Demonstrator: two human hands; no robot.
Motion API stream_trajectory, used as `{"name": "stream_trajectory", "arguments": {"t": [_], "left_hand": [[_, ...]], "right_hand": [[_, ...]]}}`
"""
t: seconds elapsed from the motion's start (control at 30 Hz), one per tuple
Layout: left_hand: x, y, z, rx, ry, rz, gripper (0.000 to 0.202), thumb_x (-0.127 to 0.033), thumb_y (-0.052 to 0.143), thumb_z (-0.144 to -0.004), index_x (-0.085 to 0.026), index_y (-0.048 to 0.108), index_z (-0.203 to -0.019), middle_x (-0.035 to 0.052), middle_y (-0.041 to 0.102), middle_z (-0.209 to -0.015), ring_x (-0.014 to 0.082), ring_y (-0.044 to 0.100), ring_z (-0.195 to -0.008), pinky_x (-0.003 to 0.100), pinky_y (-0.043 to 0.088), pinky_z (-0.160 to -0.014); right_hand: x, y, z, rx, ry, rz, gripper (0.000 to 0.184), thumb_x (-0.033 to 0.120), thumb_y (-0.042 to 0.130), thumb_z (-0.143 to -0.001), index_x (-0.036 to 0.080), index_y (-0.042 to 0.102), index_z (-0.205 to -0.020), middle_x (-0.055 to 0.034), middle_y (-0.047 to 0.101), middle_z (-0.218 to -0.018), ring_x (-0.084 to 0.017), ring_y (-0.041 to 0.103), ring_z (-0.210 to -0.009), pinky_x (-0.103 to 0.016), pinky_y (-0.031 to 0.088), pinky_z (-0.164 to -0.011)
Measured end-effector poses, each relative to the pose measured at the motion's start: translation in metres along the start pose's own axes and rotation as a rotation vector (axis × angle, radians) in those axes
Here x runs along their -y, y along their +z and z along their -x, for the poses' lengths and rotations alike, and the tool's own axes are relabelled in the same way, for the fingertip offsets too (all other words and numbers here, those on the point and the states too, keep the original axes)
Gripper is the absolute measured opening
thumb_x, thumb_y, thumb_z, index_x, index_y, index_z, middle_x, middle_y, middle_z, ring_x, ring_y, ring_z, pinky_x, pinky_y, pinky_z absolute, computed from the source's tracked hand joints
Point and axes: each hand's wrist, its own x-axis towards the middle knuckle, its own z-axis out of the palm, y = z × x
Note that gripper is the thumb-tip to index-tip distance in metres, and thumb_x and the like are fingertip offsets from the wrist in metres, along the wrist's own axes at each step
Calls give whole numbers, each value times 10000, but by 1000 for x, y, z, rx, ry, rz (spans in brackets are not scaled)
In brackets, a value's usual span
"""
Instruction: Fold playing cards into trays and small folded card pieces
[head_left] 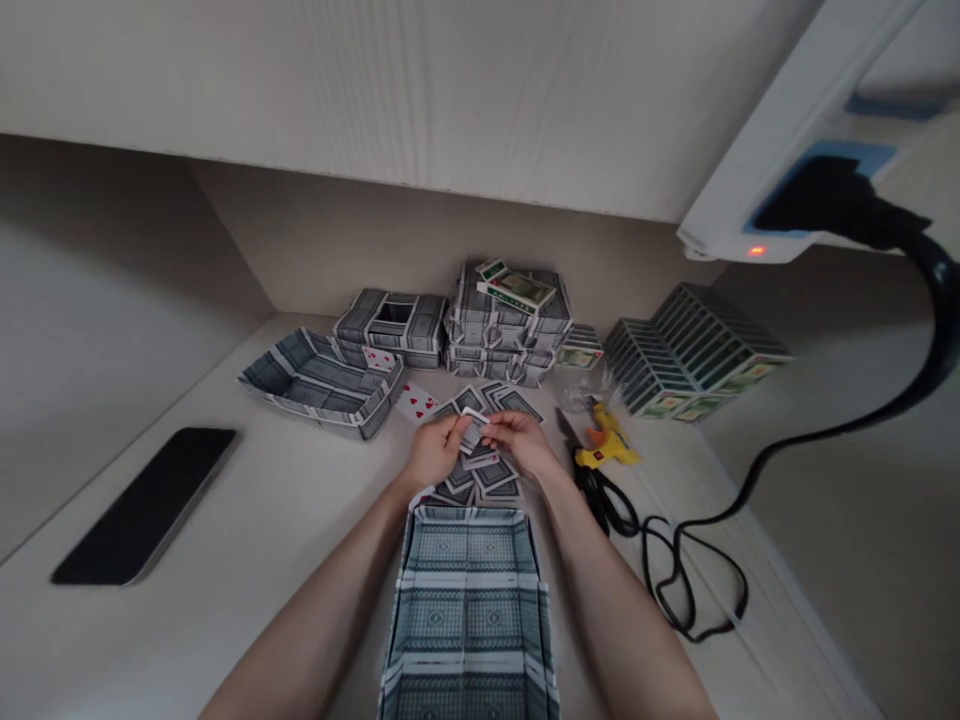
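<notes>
Between my two hands is a playing card with a patterned back, held above a loose pile of cards. My left hand pinches its left side between thumb and fingers. On its right side, my right hand pinches the same card. Closer to me, between my forearms, lies an open tray built from playing cards, its lower end cut off by the frame. A face-up heart card rests left of the pile.
Another card-built tray, a box with an opening and stacked card boxes stand behind. At right are card packs, scissors, a yellow glue gun and a black cable. A phone lies left.
</notes>
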Motion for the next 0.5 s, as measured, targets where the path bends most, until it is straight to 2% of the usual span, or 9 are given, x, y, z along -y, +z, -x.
{"name": "stream_trajectory", "arguments": {"t": [0.5], "left_hand": [[-1, -1, 0, 5, 28, -81, 359, -366, 332, -833, -161, 445, -562, -29, 446, -519, 90, 405, -517, 200, 293, -508]], "right_hand": [[-4, 4, -1, -135, -6, 133, 182, 283, 690, -511, 148, 580, -565, 39, 531, -417, -72, 428, -367, -198, 306, -394]]}}
